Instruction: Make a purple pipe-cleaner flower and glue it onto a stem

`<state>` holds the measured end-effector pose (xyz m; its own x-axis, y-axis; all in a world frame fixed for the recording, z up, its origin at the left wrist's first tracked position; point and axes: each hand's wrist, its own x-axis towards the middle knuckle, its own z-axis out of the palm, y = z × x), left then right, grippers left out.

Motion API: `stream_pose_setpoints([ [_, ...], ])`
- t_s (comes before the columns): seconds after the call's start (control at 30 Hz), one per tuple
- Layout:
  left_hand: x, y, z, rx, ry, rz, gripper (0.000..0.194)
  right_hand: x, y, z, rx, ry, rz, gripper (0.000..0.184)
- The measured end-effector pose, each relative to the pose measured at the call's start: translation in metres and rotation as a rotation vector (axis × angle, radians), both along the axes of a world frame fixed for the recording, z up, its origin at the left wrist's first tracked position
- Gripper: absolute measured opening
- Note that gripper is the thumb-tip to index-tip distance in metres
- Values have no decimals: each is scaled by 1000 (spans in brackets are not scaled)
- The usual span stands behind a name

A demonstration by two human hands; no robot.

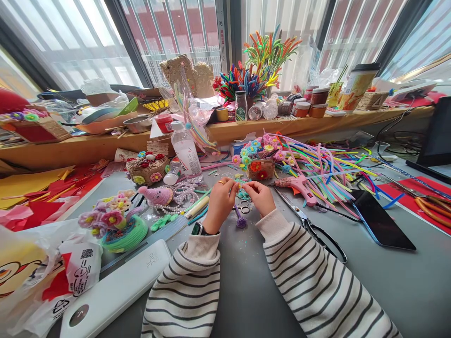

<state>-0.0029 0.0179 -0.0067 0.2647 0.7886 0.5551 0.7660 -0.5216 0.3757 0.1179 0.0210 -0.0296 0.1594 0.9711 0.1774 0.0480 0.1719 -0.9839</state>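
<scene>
My left hand (220, 203) and my right hand (261, 197) meet over the middle of the table, thumbs and fingertips pinched together. Between them is something small, with a hint of yellow, too small to make out. A purple fuzzy pipe-cleaner piece (241, 222) with a thin stem shows just below my left fingers; whether it lies on the table or hangs from them I cannot tell. Small scissors (244, 207) lie behind it. Past my fingertips is a turquoise fuzzy heap (243, 192), partly hidden. A pink glue gun (299, 186) rests right of my right hand.
Large scissors (310, 224) and a phone (382, 218) lie to the right, below a pile of pipe cleaners (327, 164). To the left are a white power bank (120, 286), a green flower pot (125, 234), a ruler (165, 233) and a clear bottle (186, 152).
</scene>
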Motion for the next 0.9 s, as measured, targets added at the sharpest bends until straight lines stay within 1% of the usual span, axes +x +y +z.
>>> stream_pose_setpoints([
  [0.1,0,0,0,-1,-16,-2,26,2,1,-2,-3,-54,-47,23],
  [0.2,0,1,0,-2,-18,-1,26,3,0,-2,44,-89,-90,23],
  [0.33,0,1,-1,-11,-5,-9,25,2,-3,2,93,-80,-44,25],
  [0.47,0,1,-2,-26,22,-26,24,1,-5,5,130,-136,-12,23],
  [0.7,0,0,-1,-30,35,1,26,2,-7,6,134,-181,-34,20],
  [0.9,0,0,0,-22,78,49,27,2,-7,5,151,-209,-37,22],
])
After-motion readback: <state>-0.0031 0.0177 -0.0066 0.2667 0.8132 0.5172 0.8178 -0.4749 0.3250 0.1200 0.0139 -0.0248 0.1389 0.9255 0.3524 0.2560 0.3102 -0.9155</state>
